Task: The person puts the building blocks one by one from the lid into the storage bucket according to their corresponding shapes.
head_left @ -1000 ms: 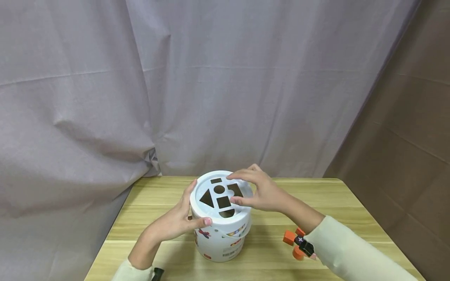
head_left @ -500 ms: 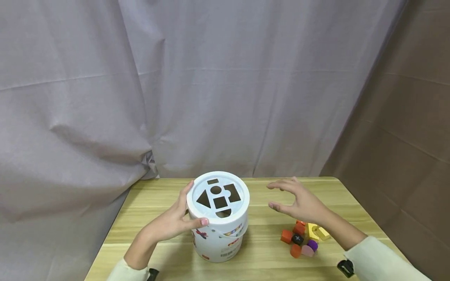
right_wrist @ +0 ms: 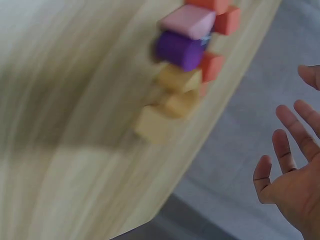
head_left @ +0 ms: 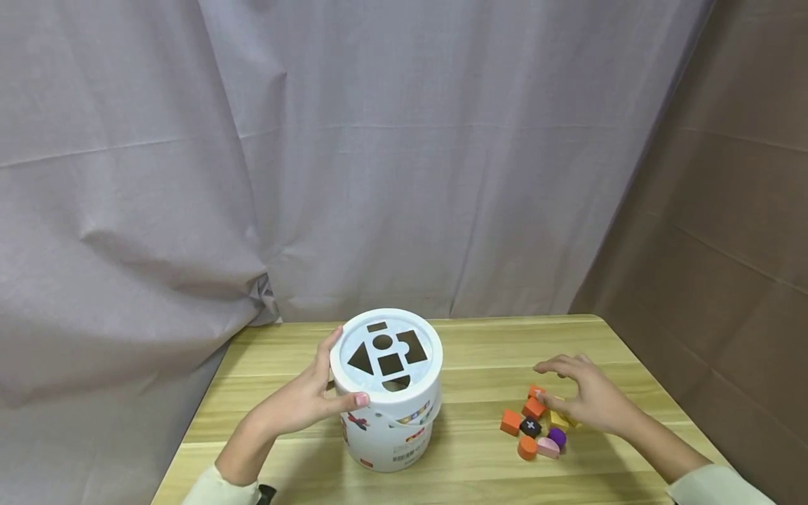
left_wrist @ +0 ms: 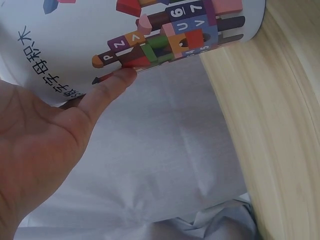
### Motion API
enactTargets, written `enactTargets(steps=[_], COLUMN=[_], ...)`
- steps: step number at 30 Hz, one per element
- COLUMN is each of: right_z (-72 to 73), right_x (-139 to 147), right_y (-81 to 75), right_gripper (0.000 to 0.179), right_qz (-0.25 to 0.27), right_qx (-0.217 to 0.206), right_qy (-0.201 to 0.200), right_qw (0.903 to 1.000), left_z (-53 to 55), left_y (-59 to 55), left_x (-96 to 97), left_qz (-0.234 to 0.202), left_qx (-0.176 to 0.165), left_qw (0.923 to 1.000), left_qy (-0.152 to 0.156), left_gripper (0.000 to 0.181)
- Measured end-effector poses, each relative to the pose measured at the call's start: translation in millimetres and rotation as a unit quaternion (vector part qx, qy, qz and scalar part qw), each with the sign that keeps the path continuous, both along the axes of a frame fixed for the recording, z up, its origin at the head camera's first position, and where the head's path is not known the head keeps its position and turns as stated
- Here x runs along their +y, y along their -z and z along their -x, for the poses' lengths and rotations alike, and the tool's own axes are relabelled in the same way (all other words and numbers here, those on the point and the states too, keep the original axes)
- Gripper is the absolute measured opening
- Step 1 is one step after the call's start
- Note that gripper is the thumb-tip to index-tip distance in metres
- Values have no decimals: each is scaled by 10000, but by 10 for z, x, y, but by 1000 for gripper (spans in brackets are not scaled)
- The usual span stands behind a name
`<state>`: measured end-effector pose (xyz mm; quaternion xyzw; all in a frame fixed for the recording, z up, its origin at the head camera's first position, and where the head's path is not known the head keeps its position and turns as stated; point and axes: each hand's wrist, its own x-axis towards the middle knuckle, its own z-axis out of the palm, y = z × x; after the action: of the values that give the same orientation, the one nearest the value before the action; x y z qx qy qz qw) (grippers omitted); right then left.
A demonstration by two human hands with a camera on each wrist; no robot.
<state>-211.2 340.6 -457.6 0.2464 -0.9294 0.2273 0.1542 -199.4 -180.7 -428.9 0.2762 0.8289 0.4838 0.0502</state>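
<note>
A white lidded bucket [head_left: 386, 431] printed with block pictures stands on the table. Its lid [head_left: 362, 379] has several cut-out shapes, among them a triangle, a circle and a square. My left hand [head_left: 301, 401] holds the bucket's left side near the rim, thumb in front and fingers farther back; the printed wall [left_wrist: 165, 40] shows in the left wrist view. Over at the right, my right hand [head_left: 593, 396] hovers with parted fingers and nothing in them. Below it lie toy blocks: orange ones [head_left: 510, 422], a black one [head_left: 531, 426], a purple one [right_wrist: 177, 50], a pink one [right_wrist: 189, 21] and yellow ones [head_left: 558, 421].
The wooden table [head_left: 480, 463] carries both the bucket and the block pile. A grey curtain [head_left: 391, 175] hangs behind its far edge, and a brown cloth [head_left: 713, 280] hangs along the right. The bucket's white handle [head_left: 435, 414] hangs down its side.
My right hand has left the bucket lid and moved right to above the blocks, uncovering the pile. My left hand keeps its hold on the bucket. The view has shifted slightly.
</note>
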Motion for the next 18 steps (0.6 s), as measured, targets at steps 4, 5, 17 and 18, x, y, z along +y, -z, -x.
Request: enactTargets(steps=[4, 5, 17, 18], right_z=[-11, -18, -120, -140], right_x=[182, 220, 391, 378], right_y=[150, 186, 604, 623], right_gripper=[48, 48, 47, 46], right_qz=[-116, -154, -583, -557], right_qx=[32, 17, 319, 294], right_qy=[111, 154, -27, -93], right_qw=[9999, 9998, 9978, 9980], left_z=[-1, -2, -17, -18], left_y=[4, 5, 6, 6], left_x=[-9, -11, -24, -24], left_qz=[-18, -18, -84, -88], left_qx=[17, 22, 63, 65], left_qw=[10000, 10000, 9999, 9999], left_qy=[14, 16, 61, 65], left_gripper=[122, 122, 121, 121])
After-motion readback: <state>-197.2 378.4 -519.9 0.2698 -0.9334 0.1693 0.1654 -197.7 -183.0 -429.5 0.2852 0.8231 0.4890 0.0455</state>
